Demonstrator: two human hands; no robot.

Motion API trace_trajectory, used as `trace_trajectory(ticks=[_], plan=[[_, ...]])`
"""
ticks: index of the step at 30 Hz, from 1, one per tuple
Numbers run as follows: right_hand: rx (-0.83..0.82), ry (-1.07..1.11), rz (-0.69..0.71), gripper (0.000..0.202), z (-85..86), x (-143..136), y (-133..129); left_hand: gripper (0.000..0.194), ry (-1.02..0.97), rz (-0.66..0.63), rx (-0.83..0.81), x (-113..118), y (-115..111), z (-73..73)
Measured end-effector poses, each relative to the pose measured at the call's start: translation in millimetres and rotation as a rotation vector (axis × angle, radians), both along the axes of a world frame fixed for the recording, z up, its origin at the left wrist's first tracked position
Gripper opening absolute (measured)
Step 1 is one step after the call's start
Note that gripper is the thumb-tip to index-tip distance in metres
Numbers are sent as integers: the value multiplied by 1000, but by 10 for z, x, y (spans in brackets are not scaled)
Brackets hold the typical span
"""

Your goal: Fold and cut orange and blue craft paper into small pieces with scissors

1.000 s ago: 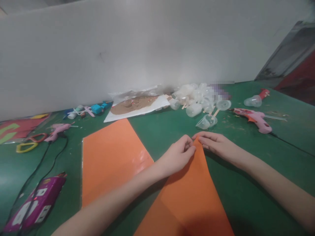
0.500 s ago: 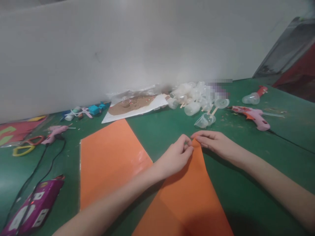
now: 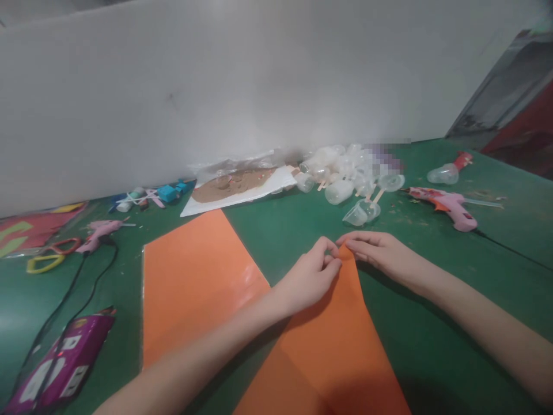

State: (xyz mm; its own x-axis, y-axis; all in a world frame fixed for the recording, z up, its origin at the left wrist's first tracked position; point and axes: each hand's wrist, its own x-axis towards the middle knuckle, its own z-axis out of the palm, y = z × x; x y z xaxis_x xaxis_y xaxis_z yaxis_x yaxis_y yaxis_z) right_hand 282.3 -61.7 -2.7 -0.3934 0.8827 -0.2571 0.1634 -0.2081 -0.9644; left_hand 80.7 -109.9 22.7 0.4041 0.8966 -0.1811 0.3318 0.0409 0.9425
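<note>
A sheet of orange paper (image 3: pixel 332 340) stretches from the bottom edge of the view up to a narrow tip, where both hands meet. My left hand (image 3: pixel 311 275) is closed, pinching the left side of that tip between thumb and curled fingers. From the right, my right hand (image 3: pixel 374 249) pinches the very top corner with thumb and forefinger. Under my left forearm lies a pack of orange paper sheets (image 3: pixel 194 276), shiny as if in a clear sleeve. The lower end of the held sheet runs out of view.
Pink glue guns (image 3: pixel 449 204) lie right and left, with cords. A purple power strip (image 3: pixel 64 363) sits front left, near yellow-and-red-handled scissors (image 3: pixel 45 264). Clear plastic cups (image 3: pixel 339 191) with wooden sticks and brown material on a white sheet (image 3: pixel 194 206) stand along the wall.
Both hands keep their pinch on the orange paper's tip. The whole view has shifted very slightly; nothing else has visibly moved.
</note>
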Motion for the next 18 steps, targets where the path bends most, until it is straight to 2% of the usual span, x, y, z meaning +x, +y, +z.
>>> trace_trajectory(ticks=[11, 18], plan=[[32, -53, -10, 30, 169, -64, -52, 8, -24, 7, -55, 1, -15, 16], [37, -43, 6, 30, 156, -51, -42, 10, -6, 0, -51, 4, -8, 36]])
